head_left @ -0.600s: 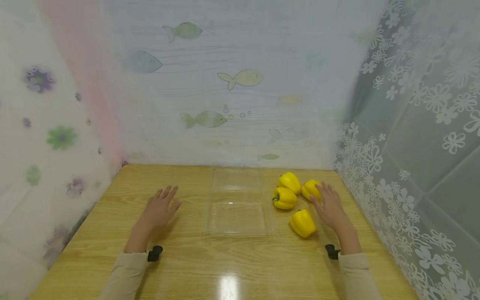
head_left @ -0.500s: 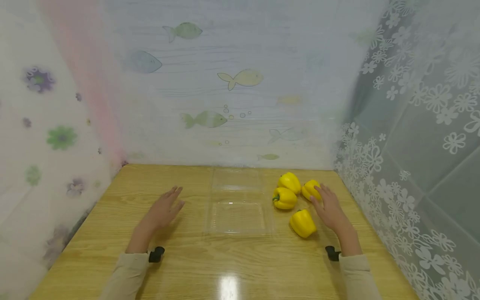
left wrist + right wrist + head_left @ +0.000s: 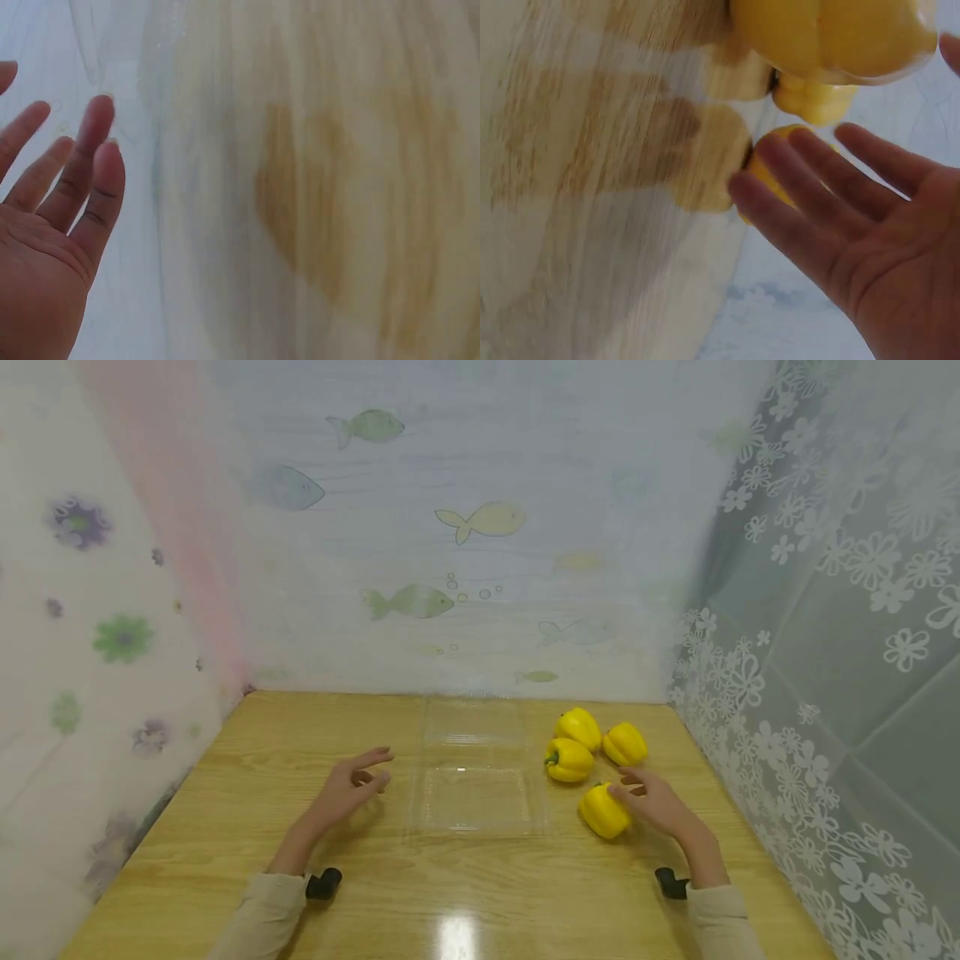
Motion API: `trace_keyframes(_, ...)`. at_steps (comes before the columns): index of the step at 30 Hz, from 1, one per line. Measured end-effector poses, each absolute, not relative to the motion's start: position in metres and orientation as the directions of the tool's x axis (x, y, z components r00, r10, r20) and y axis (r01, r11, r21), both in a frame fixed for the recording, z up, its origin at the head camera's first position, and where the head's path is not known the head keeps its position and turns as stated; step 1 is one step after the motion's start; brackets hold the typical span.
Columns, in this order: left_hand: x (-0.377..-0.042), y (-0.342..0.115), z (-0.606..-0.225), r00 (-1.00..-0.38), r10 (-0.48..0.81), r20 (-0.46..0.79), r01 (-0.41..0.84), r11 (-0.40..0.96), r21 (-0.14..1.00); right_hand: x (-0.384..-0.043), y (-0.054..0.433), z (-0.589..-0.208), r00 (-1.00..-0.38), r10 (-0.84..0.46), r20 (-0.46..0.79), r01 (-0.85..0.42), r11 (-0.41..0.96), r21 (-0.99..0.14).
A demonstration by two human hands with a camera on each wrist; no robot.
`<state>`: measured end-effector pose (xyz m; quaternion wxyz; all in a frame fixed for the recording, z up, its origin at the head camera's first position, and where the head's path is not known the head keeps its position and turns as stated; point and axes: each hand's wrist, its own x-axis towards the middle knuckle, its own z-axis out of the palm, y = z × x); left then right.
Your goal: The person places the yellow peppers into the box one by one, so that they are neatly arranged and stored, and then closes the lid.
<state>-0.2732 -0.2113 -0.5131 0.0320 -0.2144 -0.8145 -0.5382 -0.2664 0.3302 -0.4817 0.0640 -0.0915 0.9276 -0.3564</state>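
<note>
At the front of a group of several yellow bell peppers lies one pepper (image 3: 602, 812). My right hand (image 3: 656, 803) hovers just to its right, fingers loosely bent and thumb close to its side; contact cannot be told from the head view. In the right wrist view that hand (image 3: 889, 232) has its fingers spread, with a pepper (image 3: 832, 34) beyond them and not enclosed. A clear plastic clamshell box (image 3: 480, 831) lies opened flat mid-table. Left of it my left hand (image 3: 347, 792) hovers holding nothing, its fingers (image 3: 101, 184) loosely extended.
Behind the front pepper are a pepper with a green stem (image 3: 572, 761), a back pepper (image 3: 577, 728) and a right-hand pepper (image 3: 626, 744). The box's lid (image 3: 474, 720) reaches toward the fish-patterned back curtain (image 3: 480, 560). Flowered sheets flank the wooden table (image 3: 375, 893).
My right hand has come down and nearer, from beside the right-hand pepper to the front pepper. My left hand has moved right, toward the box, its fingers bending a little.
</note>
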Motion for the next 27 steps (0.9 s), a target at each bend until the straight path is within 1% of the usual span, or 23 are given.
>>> trace_keyframes(3, -0.274, -0.207, -0.518, -0.877, 0.344, 0.335, 0.429, 0.251, 0.868, -0.263, 0.330, -0.483, -0.960, -0.244, -0.134, -0.084, 0.714, -0.695)
trace_keyframes(6, -0.275, -0.201, -0.519, -0.863, 0.351, 0.363, 0.446, 0.193, 0.874, -0.262, 0.331, -0.483, -0.943, -0.287, -0.171, -0.070, 0.671, -0.738)
trace_keyframes(9, -0.275, -0.194, -0.520, -0.856, 0.352, 0.379, 0.453, 0.157, 0.877, -0.262, 0.332, -0.483, -0.925, -0.335, -0.181, -0.077, 0.629, -0.773)
trace_keyframes(12, -0.274, -0.187, -0.520, -0.849, 0.358, 0.388, 0.460, 0.141, 0.877, -0.261, 0.332, -0.484, -0.913, -0.373, -0.163, -0.117, 0.624, -0.773)
trace_keyframes(17, -0.276, -0.179, -0.524, -0.849, 0.366, 0.382, 0.449, 0.116, 0.886, -0.262, 0.334, -0.486, -0.915, -0.383, -0.124, -0.162, 0.633, -0.757)
trace_keyframes(24, -0.275, -0.170, -0.526, -0.880, 0.336, 0.334, 0.376, 0.067, 0.924, -0.265, 0.333, -0.491, -0.922, -0.382, -0.070, -0.191, 0.603, -0.775)
trace_keyframes(27, -0.275, -0.167, -0.526, -0.888, 0.318, 0.332, 0.367, 0.053, 0.929, -0.266, 0.332, -0.494, -0.930, -0.365, -0.046, -0.197, 0.601, -0.774)
